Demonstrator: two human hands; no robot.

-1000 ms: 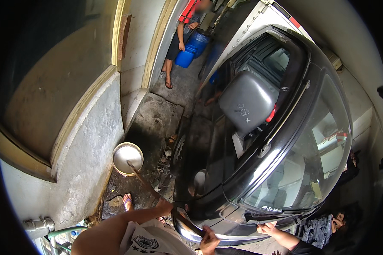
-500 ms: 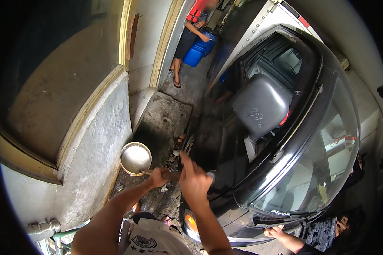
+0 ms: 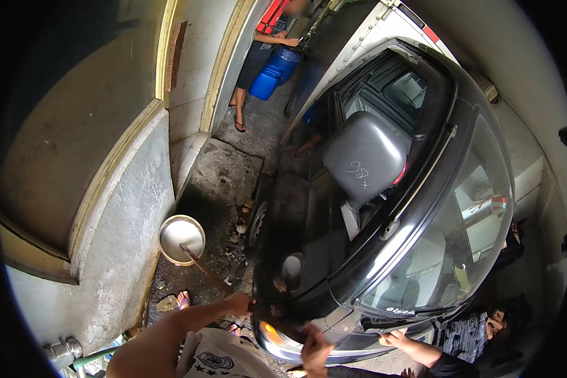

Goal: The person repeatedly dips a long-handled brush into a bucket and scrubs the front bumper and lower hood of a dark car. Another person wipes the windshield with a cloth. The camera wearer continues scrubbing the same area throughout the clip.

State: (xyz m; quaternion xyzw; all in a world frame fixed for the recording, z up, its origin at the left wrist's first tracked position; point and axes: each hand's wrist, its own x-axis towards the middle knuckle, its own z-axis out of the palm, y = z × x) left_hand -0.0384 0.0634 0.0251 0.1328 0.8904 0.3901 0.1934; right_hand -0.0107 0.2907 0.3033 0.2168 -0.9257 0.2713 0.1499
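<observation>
Compared with half a second before, both hands have dropped lower in the view and moved apart: the left one now sits near the car's front corner and the right one has slid down toward the headlight.

At the left, a pale wall runs down to wet, dirty ground, where a round metal basin stands beside the car's front wheel. A long thin rod slants from the basin's rim down to the left hand, whose fingers are curled closed around the rod's lower end. Just right of it, the right hand rests against the black car by the orange headlight; its fingers look bent, but whether it grips anything cannot be told. Further right, another person's hand lies on the front edge of the car below the windscreen. At the top, a person stands by a blue container.
</observation>
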